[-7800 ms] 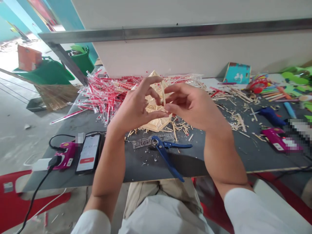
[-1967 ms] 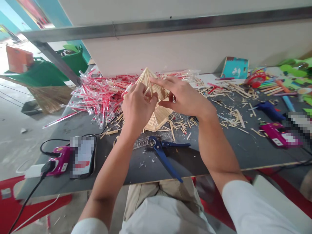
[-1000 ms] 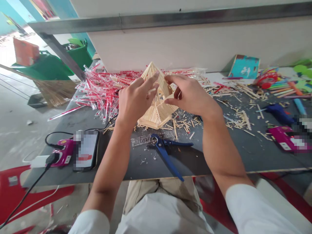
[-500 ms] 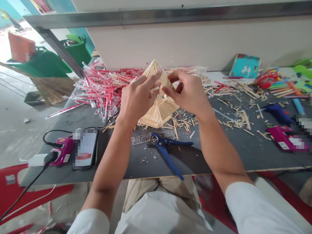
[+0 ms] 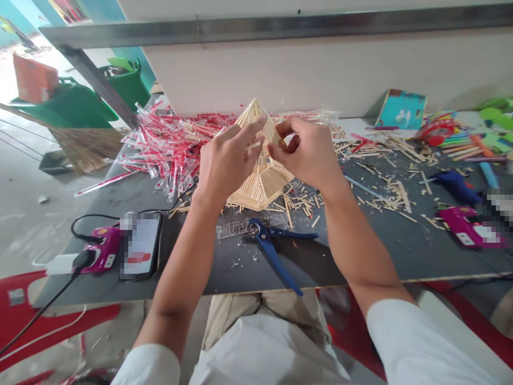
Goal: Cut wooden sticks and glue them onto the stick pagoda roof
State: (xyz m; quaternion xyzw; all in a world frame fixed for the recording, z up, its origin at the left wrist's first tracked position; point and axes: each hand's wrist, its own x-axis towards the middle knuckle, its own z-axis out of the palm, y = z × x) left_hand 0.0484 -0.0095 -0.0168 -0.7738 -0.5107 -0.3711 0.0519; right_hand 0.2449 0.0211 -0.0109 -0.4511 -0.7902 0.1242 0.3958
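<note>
A pale tower-like model built of thin wooden sticks (image 5: 262, 187) stands on the dark table, with a pointed top and a flared lower skirt. My left hand (image 5: 226, 160) is closed round the left side of its upper part, index finger along the face. A short stick (image 5: 253, 146) pokes out between that hand's fingers. On the right side of the upper part, my right hand (image 5: 306, 149) has thumb and fingers bent in a pinch against the model. What lies between those fingertips is hidden. Blue-handled cutters (image 5: 276, 256) lie open in front, over a clear ruler (image 5: 232, 229).
Red-and-clear plastic wrappers (image 5: 172, 139) pile up at the back left. Loose stick pieces (image 5: 304, 203) litter the table. A phone (image 5: 140, 246) and a purple power socket (image 5: 102, 248) lie at left. On the right are a blue glue gun (image 5: 457, 187) and another purple socket (image 5: 467, 227).
My right hand and forearm have shifted very slightly left. The left hand and the stick model look the same.
</note>
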